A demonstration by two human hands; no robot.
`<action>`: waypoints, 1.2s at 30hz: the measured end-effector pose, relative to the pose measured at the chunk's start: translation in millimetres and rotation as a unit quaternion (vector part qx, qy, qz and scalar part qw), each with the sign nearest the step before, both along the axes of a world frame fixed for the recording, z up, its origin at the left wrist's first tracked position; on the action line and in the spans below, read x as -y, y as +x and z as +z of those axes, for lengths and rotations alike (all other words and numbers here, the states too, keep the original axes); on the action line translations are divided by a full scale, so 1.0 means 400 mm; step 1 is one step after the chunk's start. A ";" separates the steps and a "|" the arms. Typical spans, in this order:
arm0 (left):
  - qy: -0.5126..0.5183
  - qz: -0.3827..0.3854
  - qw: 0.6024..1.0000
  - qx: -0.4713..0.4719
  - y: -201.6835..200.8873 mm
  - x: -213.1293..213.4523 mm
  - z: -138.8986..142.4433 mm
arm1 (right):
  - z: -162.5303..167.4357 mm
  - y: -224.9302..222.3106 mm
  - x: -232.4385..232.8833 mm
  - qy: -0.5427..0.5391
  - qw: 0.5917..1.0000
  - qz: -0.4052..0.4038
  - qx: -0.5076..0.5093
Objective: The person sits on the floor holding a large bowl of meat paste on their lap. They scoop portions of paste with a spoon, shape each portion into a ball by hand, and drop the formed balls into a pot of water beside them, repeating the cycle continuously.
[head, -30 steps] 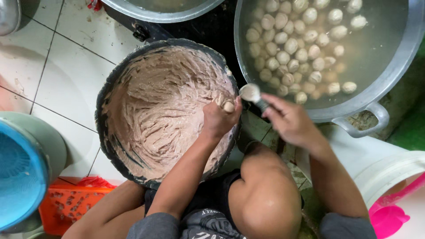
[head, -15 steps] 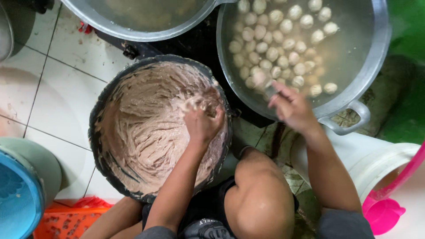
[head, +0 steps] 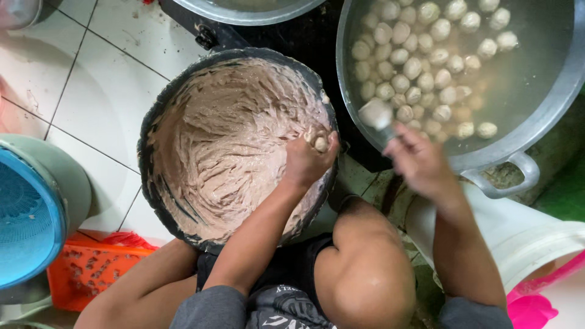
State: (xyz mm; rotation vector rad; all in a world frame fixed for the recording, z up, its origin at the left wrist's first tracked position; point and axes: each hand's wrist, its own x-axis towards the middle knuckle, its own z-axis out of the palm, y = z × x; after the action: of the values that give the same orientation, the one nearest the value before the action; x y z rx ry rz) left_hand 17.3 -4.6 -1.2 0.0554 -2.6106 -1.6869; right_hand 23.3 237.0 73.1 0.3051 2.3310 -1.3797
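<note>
The left hand was clenched on a small round ball of sticky pinkish-grey paste squeezed up from its fist, inside the dark round basin. The right hand, blurred, gripped a metal spoon over the shiny steel pot, where pale smooth balls floated in cloudy water. A bare knee rose between the arms; a blue basket stood left.

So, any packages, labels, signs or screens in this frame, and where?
No packages, signs or screens.
Printed shirt: bottom centre, dark fabric with small pale lettering, partly hidden by the left arm.
White bucket: lower right, plain, no label showing.
</note>
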 end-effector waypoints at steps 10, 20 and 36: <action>-0.119 -0.048 0.990 0.054 -0.004 -0.004 0.020 | 0.020 0.014 0.118 -0.154 0.975 0.109 0.121; -0.258 0.088 0.956 0.110 0.054 0.089 0.008 | -0.042 -0.106 -0.170 0.266 0.950 -0.159 -0.047; -0.010 -0.012 1.000 -0.017 -0.009 0.008 0.024 | 0.048 -0.005 0.031 0.060 0.997 0.037 0.016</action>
State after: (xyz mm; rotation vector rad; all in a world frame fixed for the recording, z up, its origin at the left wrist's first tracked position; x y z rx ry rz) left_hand 13.5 -7.7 8.6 -0.0033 -2.6140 -1.6532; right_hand 21.4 224.7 92.2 0.2696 2.3779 -1.1951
